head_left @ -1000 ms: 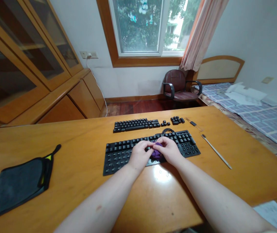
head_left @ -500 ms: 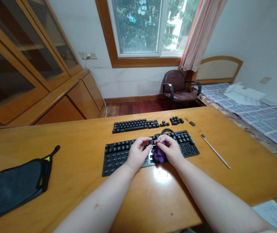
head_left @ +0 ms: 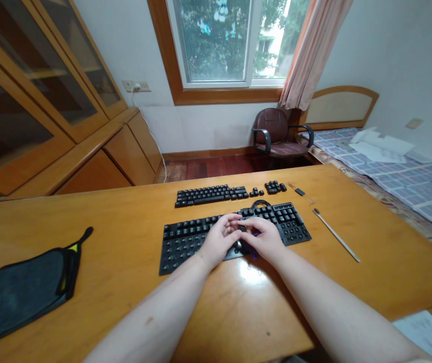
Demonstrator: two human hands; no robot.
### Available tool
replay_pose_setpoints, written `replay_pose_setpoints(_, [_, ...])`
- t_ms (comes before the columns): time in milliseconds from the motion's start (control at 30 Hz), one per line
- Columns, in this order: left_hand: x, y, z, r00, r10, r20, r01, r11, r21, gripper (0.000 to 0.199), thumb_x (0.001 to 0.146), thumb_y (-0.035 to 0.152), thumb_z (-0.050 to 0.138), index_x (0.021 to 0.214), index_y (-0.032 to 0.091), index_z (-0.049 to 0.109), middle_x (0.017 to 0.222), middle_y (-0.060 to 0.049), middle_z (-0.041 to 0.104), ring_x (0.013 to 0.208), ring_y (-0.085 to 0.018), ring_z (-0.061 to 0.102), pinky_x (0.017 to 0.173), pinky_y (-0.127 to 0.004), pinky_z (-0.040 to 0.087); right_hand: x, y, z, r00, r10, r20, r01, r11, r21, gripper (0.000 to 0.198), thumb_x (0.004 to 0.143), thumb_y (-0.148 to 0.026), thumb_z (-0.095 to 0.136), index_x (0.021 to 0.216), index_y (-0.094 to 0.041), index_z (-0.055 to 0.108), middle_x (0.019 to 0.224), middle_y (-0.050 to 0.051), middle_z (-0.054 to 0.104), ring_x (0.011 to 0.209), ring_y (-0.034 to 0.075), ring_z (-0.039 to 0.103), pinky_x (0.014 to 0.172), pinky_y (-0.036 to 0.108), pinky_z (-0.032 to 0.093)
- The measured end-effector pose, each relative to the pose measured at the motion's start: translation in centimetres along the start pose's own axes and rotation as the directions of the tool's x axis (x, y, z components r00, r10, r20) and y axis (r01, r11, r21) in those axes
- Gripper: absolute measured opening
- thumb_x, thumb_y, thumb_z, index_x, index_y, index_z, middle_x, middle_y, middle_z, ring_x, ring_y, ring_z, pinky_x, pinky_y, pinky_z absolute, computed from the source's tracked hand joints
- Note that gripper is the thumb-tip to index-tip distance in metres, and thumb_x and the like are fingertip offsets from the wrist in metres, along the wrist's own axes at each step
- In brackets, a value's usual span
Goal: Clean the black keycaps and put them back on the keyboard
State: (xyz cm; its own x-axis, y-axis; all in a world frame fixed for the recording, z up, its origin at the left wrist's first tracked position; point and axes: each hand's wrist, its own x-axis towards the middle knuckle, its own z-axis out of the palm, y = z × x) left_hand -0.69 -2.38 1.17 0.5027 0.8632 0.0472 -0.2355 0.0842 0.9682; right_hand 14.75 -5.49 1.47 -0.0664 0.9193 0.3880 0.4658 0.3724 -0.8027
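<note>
My left hand (head_left: 220, 242) and my right hand (head_left: 267, 238) meet over the middle of a black keyboard (head_left: 180, 249), fingertips and thumbs nearly touching. Between them is a small dark piece (head_left: 241, 228) that looks like a keycap; the left fingers are closed at it. A purple cloth (head_left: 255, 253) is bunched under my closed right hand, mostly hidden. The keyboard's top row and part of its right side carry keycaps, while bare switches show elsewhere. Behind it, loose black keycaps (head_left: 211, 195) lie in rows, with small groups (head_left: 274, 187) farther right.
A thin brush (head_left: 337, 235) and a wire keycap puller (head_left: 300, 192) lie right of the keyboard. A dark grey pouch (head_left: 30, 282) rests at the desk's left. Coiled cable (head_left: 261, 203) sits behind the keyboard. Beyond the wooden desk (head_left: 125, 262) stand a chair (head_left: 272, 131) and a bed.
My hands have come closer together, the right one shifting left and turning over the purple cloth, which is now mostly covered. The keyboard and loose keycaps have stayed put.
</note>
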Motion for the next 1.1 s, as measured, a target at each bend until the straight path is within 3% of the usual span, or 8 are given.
replay_pose_setpoints(200, [0.0,-0.4,0.0,1.000,0.015,-0.018,-0.014,0.999,0.046,0.029,0.076,0.022,0.060,0.104,0.016,0.054,0.092,-0.004,0.059,0.088,-0.016,0.056,0.078,-0.027,0.044,-0.1,0.0,0.0,1.000,-0.007,-0.007,0.007,0.999,-0.045,0.021,0.073,-0.027,0.066,0.092,-0.020,0.069,0.058,-0.002,0.055,0.055,0.012,0.051,0.058,0.025,0.043])
replay_pose_setpoints(433, [0.0,-0.4,-0.3,0.998,0.065,-0.002,-0.065,0.998,0.025,0.030,0.084,0.028,0.052,0.111,0.018,0.052,0.081,-0.001,0.057,0.067,-0.010,0.052,0.066,-0.023,0.043,-0.1,0.2,0.0,0.999,0.049,-0.016,-0.048,0.998,0.033,0.022,0.074,-0.026,0.064,0.095,-0.021,0.069,0.057,-0.003,0.056,0.051,0.010,0.049,0.055,0.024,0.043])
replay_pose_setpoints(767, [-0.1,-0.6,0.1,0.982,0.138,-0.132,-0.106,0.969,0.222,0.023,0.084,0.023,0.049,0.105,0.018,0.056,0.100,-0.007,0.062,0.082,-0.015,0.059,0.077,-0.028,0.048,0.1,-0.1,-0.2,0.992,0.040,-0.121,-0.045,0.998,-0.040,0.017,0.073,-0.027,0.066,0.089,-0.022,0.069,0.060,-0.002,0.056,0.056,0.012,0.050,0.056,0.025,0.043])
replay_pose_setpoints(833, [-0.2,-0.7,0.0,0.954,0.221,-0.202,-0.139,0.924,0.356,0.020,0.085,0.023,0.047,0.101,0.018,0.057,0.097,-0.006,0.063,0.079,-0.015,0.060,0.076,-0.030,0.049,0.4,-0.1,-0.7,0.975,0.003,-0.220,-0.023,0.996,-0.091,0.015,0.074,-0.028,0.065,0.087,-0.022,0.068,0.070,0.000,0.058,0.060,0.013,0.051,0.058,0.026,0.044])
replay_pose_setpoints(933, [-0.5,-0.4,-0.2,0.888,0.404,-0.221,-0.186,0.754,0.630,0.016,0.084,0.022,0.047,0.091,0.019,0.061,0.092,-0.005,0.064,0.086,-0.017,0.060,0.082,-0.033,0.047,0.9,0.1,-1.8,0.940,-0.023,-0.341,-0.040,0.983,-0.177,0.014,0.074,-0.028,0.064,0.086,-0.021,0.066,0.085,0.003,0.061,0.060,0.012,0.050,0.062,0.029,0.046])
replay_pose_setpoints(1000, [-0.6,-0.1,-0.1,0.872,0.462,-0.160,-0.201,0.636,0.745,0.016,0.083,0.019,0.048,0.089,0.020,0.062,0.091,-0.004,0.065,0.091,-0.018,0.058,0.086,-0.034,0.045,1.1,0.2,-2.5,0.940,-0.026,-0.340,-0.059,0.970,-0.235,0.013,0.074,-0.028,0.063,0.086,-0.021,0.065,0.086,0.003,0.062,0.058,0.012,0.049,0.063,0.030,0.047])
replay_pose_setpoints(1100, [-0.7,0.4,0.0,0.884,0.458,-0.096,-0.186,0.533,0.826,0.017,0.083,0.016,0.047,0.089,0.021,0.062,0.091,-0.004,0.066,0.091,-0.019,0.058,0.086,-0.035,0.044,1.2,0.3,-2.8,0.975,-0.017,-0.221,-0.053,0.949,-0.309,0.015,0.075,-0.025,0.060,0.088,-0.020,0.064,0.082,0.003,0.063,0.060,0.014,0.052,0.065,0.030,0.047])
